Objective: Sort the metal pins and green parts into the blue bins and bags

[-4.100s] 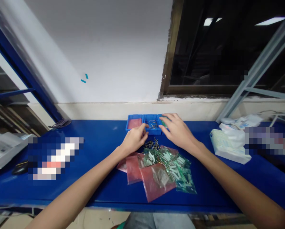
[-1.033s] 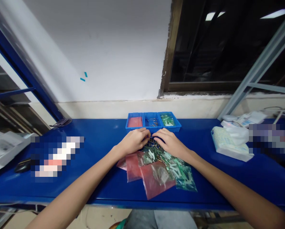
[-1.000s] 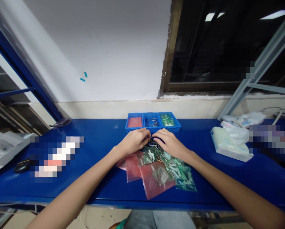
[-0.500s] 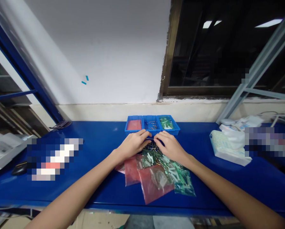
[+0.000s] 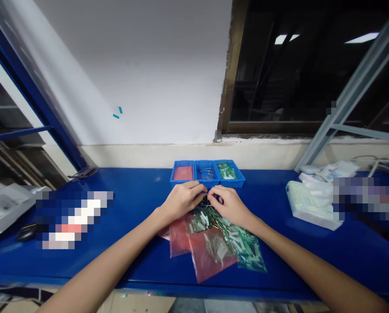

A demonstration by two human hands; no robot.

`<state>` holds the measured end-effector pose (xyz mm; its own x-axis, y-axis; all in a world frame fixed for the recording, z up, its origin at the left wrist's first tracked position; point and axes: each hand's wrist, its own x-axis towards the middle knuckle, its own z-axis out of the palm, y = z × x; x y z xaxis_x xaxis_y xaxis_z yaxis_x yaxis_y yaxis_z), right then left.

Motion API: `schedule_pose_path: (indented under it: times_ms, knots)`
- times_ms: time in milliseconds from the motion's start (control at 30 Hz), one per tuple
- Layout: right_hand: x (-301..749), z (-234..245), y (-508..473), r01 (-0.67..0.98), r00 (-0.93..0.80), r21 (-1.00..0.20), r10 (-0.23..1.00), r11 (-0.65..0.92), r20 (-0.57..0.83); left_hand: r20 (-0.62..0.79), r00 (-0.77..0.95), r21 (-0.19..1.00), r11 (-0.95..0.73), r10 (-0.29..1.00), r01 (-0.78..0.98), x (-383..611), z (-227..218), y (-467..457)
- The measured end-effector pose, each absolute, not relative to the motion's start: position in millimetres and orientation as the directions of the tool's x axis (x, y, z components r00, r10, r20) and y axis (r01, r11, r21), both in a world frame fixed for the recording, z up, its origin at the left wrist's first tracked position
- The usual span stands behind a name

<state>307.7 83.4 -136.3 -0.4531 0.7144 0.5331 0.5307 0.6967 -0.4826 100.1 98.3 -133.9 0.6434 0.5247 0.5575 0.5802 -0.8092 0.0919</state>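
Note:
My left hand point(image 5: 181, 201) and my right hand point(image 5: 230, 204) meet over a heap of small metal pins point(image 5: 206, 202) on the blue table point(image 5: 135, 195). Both hands have their fingertips pinched together at the pins, and what they grip is too small to name. Just behind them stand three joined blue trays point(image 5: 207, 173): the left one holds red bags, the middle one loose pins, the right one green bags. In front of my hands lie red bags point(image 5: 207, 256) and green bags point(image 5: 246, 250) of small parts.
A white packet point(image 5: 311, 204) and other wrapped things lie at the right. A black mouse point(image 5: 26, 232) and a white device point(image 5: 5, 206) sit at the left. A wall ledge point(image 5: 181, 152) runs behind the table. A window frame point(image 5: 228, 87) rises at the back right.
My right hand came back from the right-hand tray to the pin heap. Both hands now pinch closely together over the pins. The view tilted up slightly.

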Motion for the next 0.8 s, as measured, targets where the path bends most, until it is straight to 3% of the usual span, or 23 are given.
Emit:
schedule_pose_path:
  times_ms: [133,233,400,500,633,800]
  knots:
    - [310,-135,85,0.483,-0.422,-0.575,0.751,0.660,0.508,0.574,0.618,0.155,-0.812,0.537,0.562,101,-131,96]
    - [312,-137,88,0.478,-0.364,-0.618,0.781,0.624,0.508,0.611,0.564,0.283,-0.819,0.556,0.500,104,-129,93]
    - [310,-142,90,0.502,-0.385,-0.577,0.764,0.645,0.518,0.583,0.496,0.542,-0.763,0.643,0.352,111,-127,90]
    - [309,-140,88,0.495,-0.407,-0.588,0.769,0.640,0.494,0.551,0.478,0.613,-0.720,0.684,0.324,114,-129,90]
    - [307,-136,84,0.467,-0.392,-0.653,0.802,0.596,0.452,0.568,0.464,0.590,-0.729,0.680,0.347,113,-131,92]
    - [306,-135,83,0.431,-0.350,-0.717,0.834,0.548,0.428,0.597,0.577,0.332,-0.826,0.558,0.455,107,-130,91]
